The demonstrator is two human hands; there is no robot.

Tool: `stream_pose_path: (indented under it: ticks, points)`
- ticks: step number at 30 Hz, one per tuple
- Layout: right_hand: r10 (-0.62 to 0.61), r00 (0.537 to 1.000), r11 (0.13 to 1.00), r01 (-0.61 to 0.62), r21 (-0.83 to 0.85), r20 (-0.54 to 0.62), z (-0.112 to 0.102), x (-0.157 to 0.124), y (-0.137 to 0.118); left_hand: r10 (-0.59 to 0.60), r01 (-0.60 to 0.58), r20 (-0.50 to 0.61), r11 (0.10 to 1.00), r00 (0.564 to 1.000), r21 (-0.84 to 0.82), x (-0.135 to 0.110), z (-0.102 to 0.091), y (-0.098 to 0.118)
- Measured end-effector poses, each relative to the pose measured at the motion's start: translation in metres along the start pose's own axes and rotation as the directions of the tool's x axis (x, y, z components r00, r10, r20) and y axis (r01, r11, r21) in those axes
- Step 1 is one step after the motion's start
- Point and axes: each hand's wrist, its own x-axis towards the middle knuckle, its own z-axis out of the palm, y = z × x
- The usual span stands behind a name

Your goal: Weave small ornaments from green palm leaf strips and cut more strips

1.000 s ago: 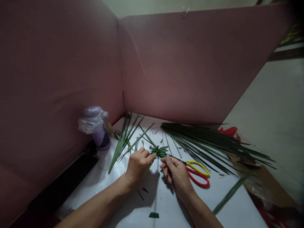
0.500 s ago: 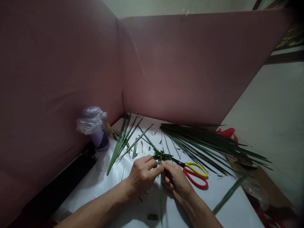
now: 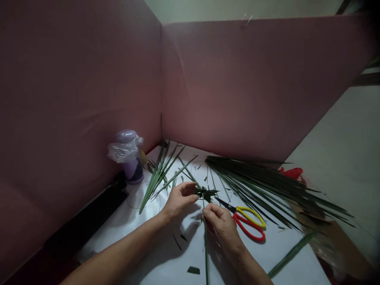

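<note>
White surface (image 3: 160, 269): leaf cluster (image 3: 208, 193) beside the scissors (image 3: 232, 208) looks already bunched, left hand (image 3: 180, 199) half-curled at its edge, grip unclear, right hand (image 3: 221, 223) pinching the long strip (image 3: 206, 251) below, full-length leaves (image 3: 246, 178) uncut.

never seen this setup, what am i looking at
No machine here: these are a person's bare hands, filmed by one head-worn camera looking forward and down. The right hand pinches a long green strip that runs below a small leafy cluster. The left hand is at the cluster's left edge; whether it grips is unclear. On the white tabletop lie scissors, a smaller leaf bundle at left, a larger leaf bundle at right, and green scraps. A purple container, partly plastic-wrapped, stands at left.
</note>
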Motion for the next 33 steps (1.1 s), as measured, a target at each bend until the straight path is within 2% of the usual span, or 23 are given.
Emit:
stream_pose_path:
  ticks: [3,9,12,18,23,27,33]
  points:
    - [0.001,0.999,1.000,-0.001,0.012,0.045,0.000,0.000,0.000,-0.040,0.039,-0.003,0.992,0.999,-0.121,-0.002,0.002,0.002]
    - [0.013,0.999,1.000,-0.013,0.003,0.046,0.001,-0.001,0.002,-0.099,0.100,0.016,0.972,0.995,-0.214,-0.004,0.004,0.000]
    - [0.017,0.998,1.000,-0.016,-0.005,0.061,0.001,0.000,0.004,-0.118,0.120,0.026,0.965,0.993,-0.232,-0.003,0.004,-0.002]
    - [0.017,0.996,0.999,-0.015,-0.032,0.082,0.000,0.000,0.010,-0.213,0.202,-0.024,0.950,0.977,-0.239,-0.002,0.004,-0.002]
    - [-0.009,0.997,0.991,0.019,-0.135,0.075,-0.001,0.002,0.016,-0.308,0.280,-0.053,0.914,0.950,-0.294,-0.003,0.005,0.004]
    - [-0.018,0.999,0.980,0.027,-0.195,0.048,0.000,0.003,0.020,-0.303,0.260,-0.089,0.909,0.949,-0.325,-0.004,0.006,0.005]
    - [-0.002,0.999,0.980,0.010,-0.201,0.041,0.002,0.002,0.020,-0.253,0.202,-0.101,0.912,0.962,-0.356,0.000,0.002,-0.005]
